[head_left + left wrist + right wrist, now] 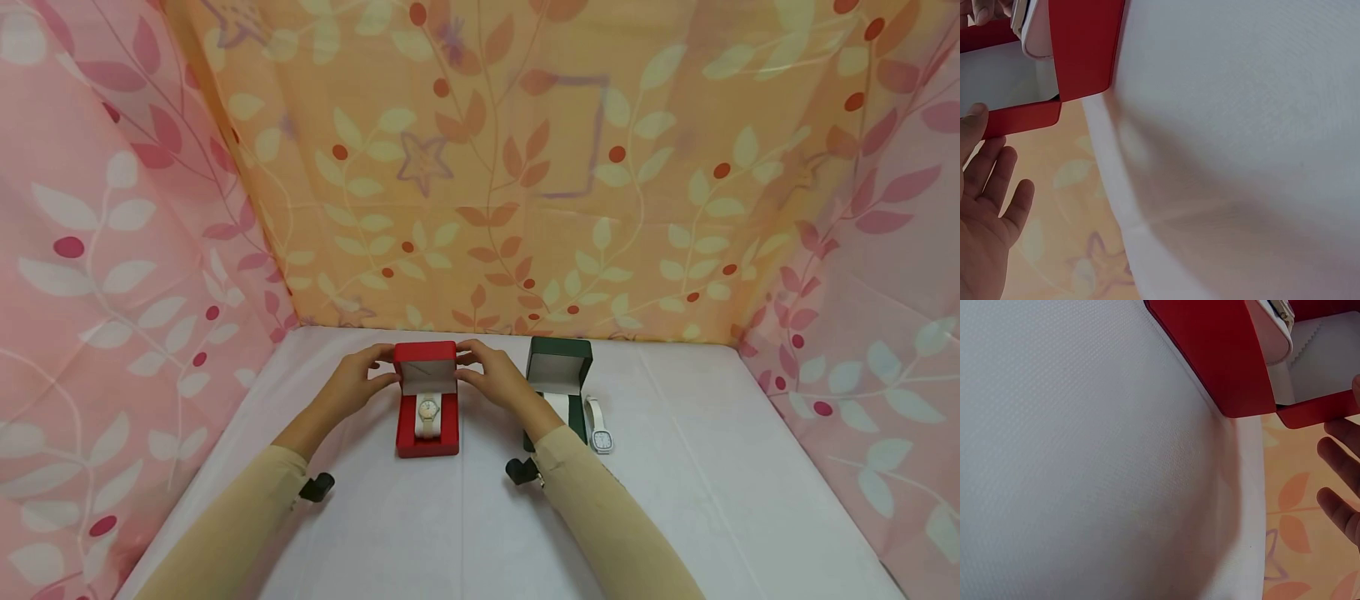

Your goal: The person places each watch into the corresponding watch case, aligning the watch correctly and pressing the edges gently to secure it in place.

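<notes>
A red watch box [427, 451] stands on the white-covered table with its lid [425, 351] raised. Inside it, a wristwatch [429, 410] with a pale strap sits round a white cushion. My left hand [351, 379] grips the lid's left edge, thumb at the front and fingers behind. On the opposite edge my right hand [495, 377] pinches the lid the same way. In the left wrist view the thumb [974, 125] lies against the lid's rim, with other fingers spread beyond it. The right wrist view shows fingertips [1337, 428] at the lid's outer side.
Behind my right forearm stands an opened dark green box [561, 347] with a white cushion, partly covered by the arm. A watch with a white strap [600, 435] lies just right of it. Patterned cloth [495, 167] hangs behind the table's far edge and on both sides.
</notes>
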Demonstrator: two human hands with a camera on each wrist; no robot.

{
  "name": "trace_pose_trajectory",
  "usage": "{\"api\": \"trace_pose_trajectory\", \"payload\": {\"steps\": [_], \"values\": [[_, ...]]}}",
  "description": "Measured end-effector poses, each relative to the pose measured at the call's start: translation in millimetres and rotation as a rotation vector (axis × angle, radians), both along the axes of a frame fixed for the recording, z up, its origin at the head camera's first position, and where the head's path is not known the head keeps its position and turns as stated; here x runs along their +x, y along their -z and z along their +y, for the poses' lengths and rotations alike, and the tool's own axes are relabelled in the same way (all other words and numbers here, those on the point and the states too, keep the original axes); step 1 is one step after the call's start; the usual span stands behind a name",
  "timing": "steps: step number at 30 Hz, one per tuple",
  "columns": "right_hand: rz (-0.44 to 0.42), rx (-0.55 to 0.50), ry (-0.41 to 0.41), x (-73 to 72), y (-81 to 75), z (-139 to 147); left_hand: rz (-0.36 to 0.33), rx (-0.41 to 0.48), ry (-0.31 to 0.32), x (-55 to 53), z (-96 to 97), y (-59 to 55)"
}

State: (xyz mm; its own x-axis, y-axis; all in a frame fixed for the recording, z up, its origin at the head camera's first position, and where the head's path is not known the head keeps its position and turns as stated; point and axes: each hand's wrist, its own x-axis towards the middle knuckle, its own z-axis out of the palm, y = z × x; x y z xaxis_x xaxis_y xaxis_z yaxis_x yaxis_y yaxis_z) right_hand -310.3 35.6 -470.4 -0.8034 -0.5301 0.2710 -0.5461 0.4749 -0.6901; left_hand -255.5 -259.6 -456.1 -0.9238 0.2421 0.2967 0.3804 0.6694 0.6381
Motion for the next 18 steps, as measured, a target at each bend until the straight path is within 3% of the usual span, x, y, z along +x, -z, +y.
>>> {"api": "trace_pose_trajectory", "payload": {"steps": [18], "values": [[0.03,0.009,-0.012,5.0,-0.8,2.3,0.035,-0.031,-0.002,6.7,1.3,4.0]]}}
